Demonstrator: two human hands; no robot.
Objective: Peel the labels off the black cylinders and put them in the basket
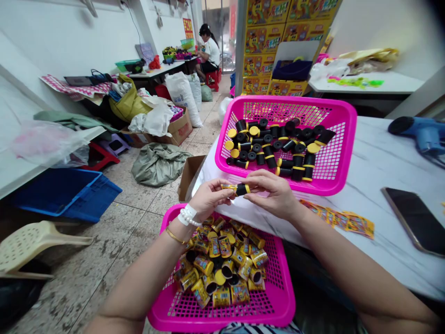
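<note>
One small black cup (240, 189) lies on its side between my fingertips, above the near left corner of the bench (377, 176). It is a short, dull cylinder with a flat yellow cap at its right end and a glossy printed sleeve (227, 186) at its left. How far the film runs over the black wall, I can't tell. My left hand (207, 199) is nearly closed, thumb and forefinger pinching the sleeve end. My right hand (274, 192) is half open, fingers loosely bent, tips at the capped end. On my left wrist are round white beads (187, 215) and a thin gold bangle (175, 235).

The far basket (349, 139), pink latticed plastic with rounded corners, covers the bench's far left corner. Bare cups (267, 150) lie jumbled in it, smooth and black, many capped yellow. Below the bench's near edge, the near basket (286, 283) holds a heap of wrapped cups (203, 264), shiny and creased, some showing dark round mouths.

Flat, slick labels (358, 224) fan out by the far basket's near right corner. A glass-faced phone (417, 220) lies towards the bench's right edge, with a rounded blue tool (426, 134) beyond it. Printed cartons (264, 39) stack up behind.
</note>
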